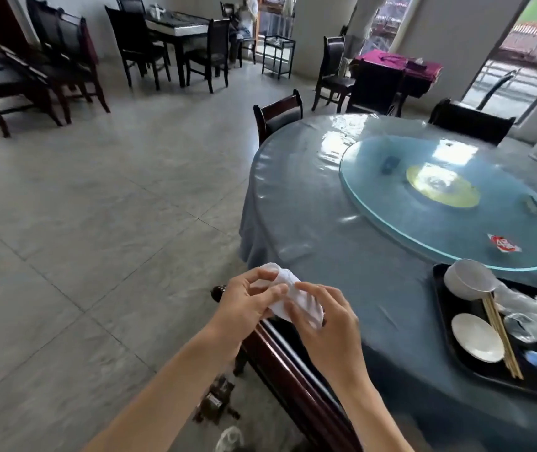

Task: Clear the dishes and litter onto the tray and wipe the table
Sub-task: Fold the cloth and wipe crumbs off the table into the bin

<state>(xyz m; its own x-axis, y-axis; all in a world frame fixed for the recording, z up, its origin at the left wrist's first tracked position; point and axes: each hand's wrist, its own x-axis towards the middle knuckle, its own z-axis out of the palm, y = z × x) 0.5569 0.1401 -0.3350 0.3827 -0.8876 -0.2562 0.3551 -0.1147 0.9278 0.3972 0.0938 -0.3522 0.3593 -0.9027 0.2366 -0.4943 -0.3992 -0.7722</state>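
A crumpled white cloth (306, 303) is held between both hands just off the near-left edge of the round table (319, 223), above a chair back. My left hand (247, 298) pinches its left end and my right hand (326, 324) grips its right side. A black tray (440, 324) sits on the table at the right. It carries a white bowl (467, 278), a white saucer (477, 336), chopsticks (501, 334) and crumpled clear plastic (534, 318). A red-and-white wrapper (503, 243) lies on the glass turntable (391, 190).
A dark wooden chair (293, 370) stands below my hands against the table. More chairs (278, 114) ring the far side. Small dark litter (218, 399) lies on the tiled floor by the chair. Other tables and chairs stand farther back.
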